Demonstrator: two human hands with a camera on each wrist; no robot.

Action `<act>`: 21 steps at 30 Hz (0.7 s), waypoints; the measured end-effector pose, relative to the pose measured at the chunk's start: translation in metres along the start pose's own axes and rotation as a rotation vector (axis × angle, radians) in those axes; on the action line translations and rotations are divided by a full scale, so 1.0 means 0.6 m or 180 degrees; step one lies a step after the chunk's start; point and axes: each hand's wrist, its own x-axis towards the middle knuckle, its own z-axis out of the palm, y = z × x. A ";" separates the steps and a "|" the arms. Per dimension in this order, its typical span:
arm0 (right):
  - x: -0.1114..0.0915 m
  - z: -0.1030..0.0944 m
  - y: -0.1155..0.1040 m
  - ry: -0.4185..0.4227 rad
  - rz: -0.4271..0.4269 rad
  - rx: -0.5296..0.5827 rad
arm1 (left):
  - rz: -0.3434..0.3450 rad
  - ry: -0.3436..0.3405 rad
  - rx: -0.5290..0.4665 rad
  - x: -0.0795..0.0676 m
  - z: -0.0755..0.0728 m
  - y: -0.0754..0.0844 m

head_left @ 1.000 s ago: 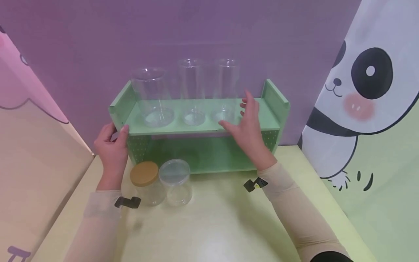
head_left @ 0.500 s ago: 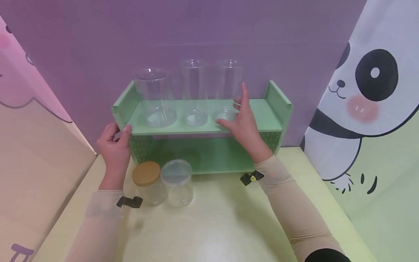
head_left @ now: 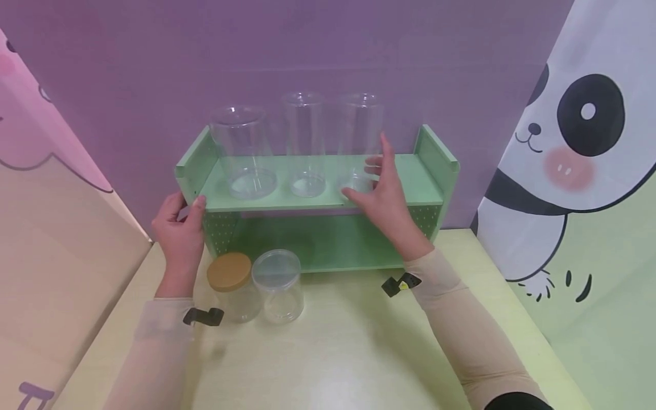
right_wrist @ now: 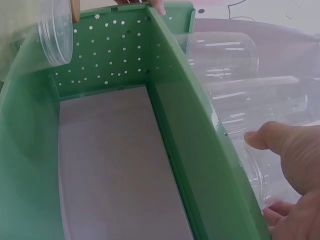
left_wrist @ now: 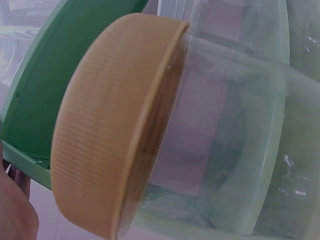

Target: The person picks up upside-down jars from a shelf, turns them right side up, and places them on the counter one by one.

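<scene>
A green two-tier shelf [head_left: 318, 199] stands against the purple wall. My left hand [head_left: 179, 233] grips its left side panel, thumb at the front corner of the upper tier. On that tier stand three clear cylindrical jars: a wide one [head_left: 246, 148], a tall narrow one [head_left: 306, 142] in the middle, and a tall one [head_left: 359, 131] on the right. My right hand [head_left: 386, 199] holds this right jar low down, thumb in front and fingers curled round its right side. In the right wrist view the same jar [right_wrist: 272, 170] lies between thumb and fingers.
On the table [head_left: 333, 347], before the shelf's left part, a jar with a tan lid [head_left: 229, 271] and a jar with a clear lid [head_left: 277, 270] stand side by side. A panda-painted panel [head_left: 584, 142] borders the right side, a pink-and-cream one [head_left: 61, 228] the left.
My right hand first shifts left onto the right jar, then the jar and hand move slightly right together. The left hand keeps its place on the shelf.
</scene>
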 end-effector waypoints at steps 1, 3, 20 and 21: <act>-0.003 -0.002 -0.001 -0.0013 -0.0006 0.0029 | 0.0005 0.0000 -0.0002 0.000 0.000 -0.001; -0.011 -0.007 -0.001 -0.0038 -0.0033 0.0075 | 0.0005 0.0001 -0.0013 0.001 -0.001 -0.002; -0.093 -0.031 -0.022 -0.0418 -0.0430 0.0357 | 0.0016 -0.0020 -0.0158 0.002 -0.004 -0.007; -0.099 -0.033 -0.023 -0.0444 -0.0422 0.0357 | 0.0015 -0.0021 -0.0153 0.002 -0.004 -0.007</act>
